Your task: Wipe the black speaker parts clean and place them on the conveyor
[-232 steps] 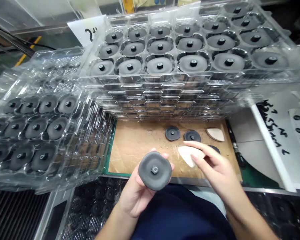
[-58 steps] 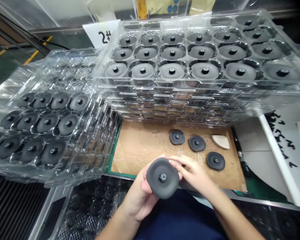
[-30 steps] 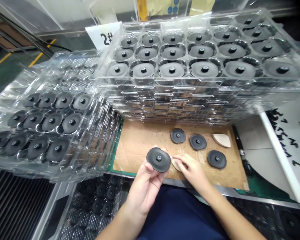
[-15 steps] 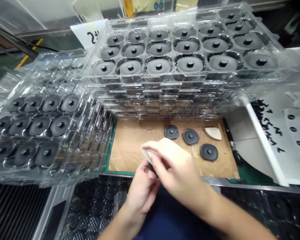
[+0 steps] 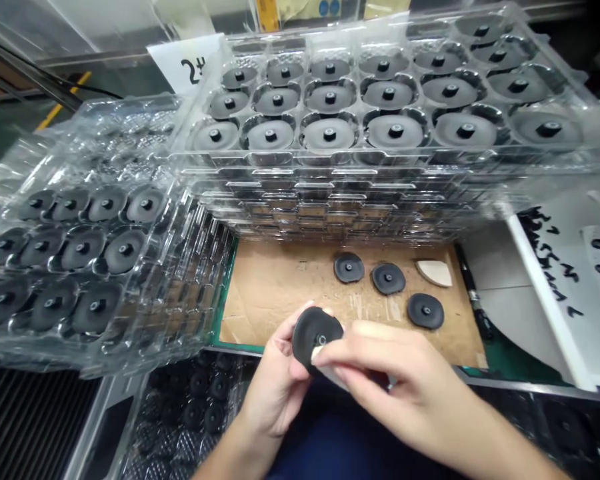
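Observation:
My left hand (image 5: 280,373) grips a black disc (image 5: 307,333) by its edge, its face with the raised hub turned up toward me. My right hand (image 5: 390,373) pinches a pale pad (image 5: 333,375), mostly covered by the fingers, and its tip touches the disc beside the hub. Beyond the hands, three similar dark discs lie on the cardboard sheet (image 5: 265,287): a left one (image 5: 349,267), a middle one (image 5: 388,278) and a right one (image 5: 425,311). Close to them rests a cream wedge-shaped pad (image 5: 435,272).
A tall stack of clear plastic trays (image 5: 330,157) full of discs stands behind the cardboard. Another tray stack (image 5: 145,287), partly filled, rises at the left. A black marker pen (image 5: 473,293) lies along the right edge, near a white panel with handwriting (image 5: 550,267).
The disc has turned from edge-on, mostly hidden, to face up in my left hand. My right hand has moved lower and right, bringing the pale pad beside the hub.

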